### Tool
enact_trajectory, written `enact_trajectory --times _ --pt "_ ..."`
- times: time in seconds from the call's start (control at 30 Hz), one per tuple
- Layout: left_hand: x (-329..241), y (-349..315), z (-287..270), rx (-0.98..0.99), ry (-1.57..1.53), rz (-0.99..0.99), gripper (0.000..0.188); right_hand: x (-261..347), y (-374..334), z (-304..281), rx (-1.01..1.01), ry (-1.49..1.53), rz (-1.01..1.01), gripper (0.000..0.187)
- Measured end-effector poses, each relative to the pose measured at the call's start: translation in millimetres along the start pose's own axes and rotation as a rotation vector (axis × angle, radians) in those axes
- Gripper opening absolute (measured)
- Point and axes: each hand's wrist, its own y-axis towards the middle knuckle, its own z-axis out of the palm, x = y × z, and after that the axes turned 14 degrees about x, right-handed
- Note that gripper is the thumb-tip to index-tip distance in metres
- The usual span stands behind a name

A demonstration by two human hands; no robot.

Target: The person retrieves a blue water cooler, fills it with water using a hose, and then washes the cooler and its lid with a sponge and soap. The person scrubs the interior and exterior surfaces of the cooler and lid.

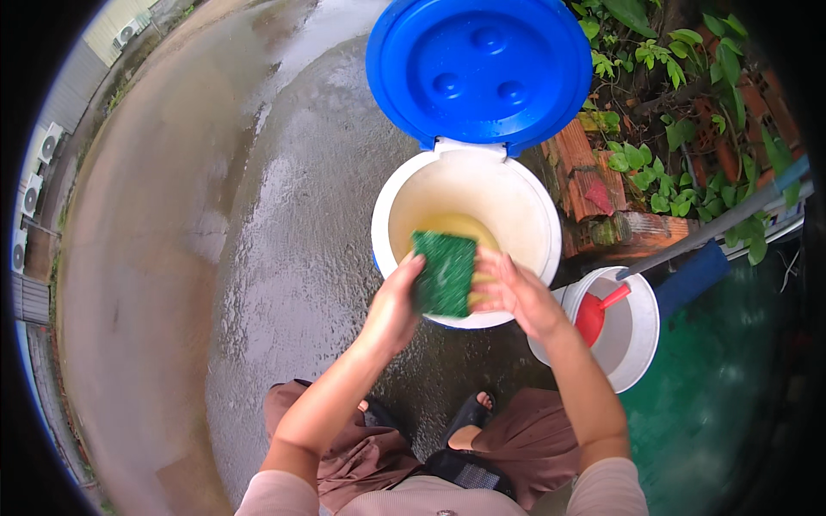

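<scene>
A green scouring pad [445, 273], somewhat blurred, hangs over the mouth of a white bucket [529, 193] with a blue rim line. My left hand [397, 297] is closed on the pad's left edge, thumb in front, other fingers hidden behind it. At the pad's right edge is my right hand [514, 291], fingers stretched out and blurred; whether they touch the pad is unclear. Yellowish liquid [456, 225] lies in the bottom of the bucket, partly covered by the pad. The bucket's blue hinged lid [477, 64] stands tipped back on the far side.
To the right, a smaller white bucket [637, 344] holds a red dipper [592, 316]. Bricks [585, 172] and leafy plants [671, 172] border the far right, near a grey pipe [731, 225]. Wet concrete [292, 215] spreads left; a green surface [697, 396] lies at lower right.
</scene>
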Motion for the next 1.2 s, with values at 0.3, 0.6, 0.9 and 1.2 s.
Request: enact_trajectory --times 0.3,0.6,0.9,1.2 --pt "-8 69 -63 -0.115 1.268 0.602 0.038 -49 109 -103 -0.226 -0.258 -0.041 0.032" --pt "14 176 -45 0.389 1.987 -0.2 0.026 -36 104 -133 -0.882 -1.062 -0.16 0.033" --pt "130 321 -150 0.706 2.307 -0.697 0.028 -73 -91 -92 -1.07 -0.187 -0.496 0.026" --pt "127 241 -62 0.475 0.418 -0.683 0.043 -173 -101 -154 -0.948 0.303 -0.371 0.052"
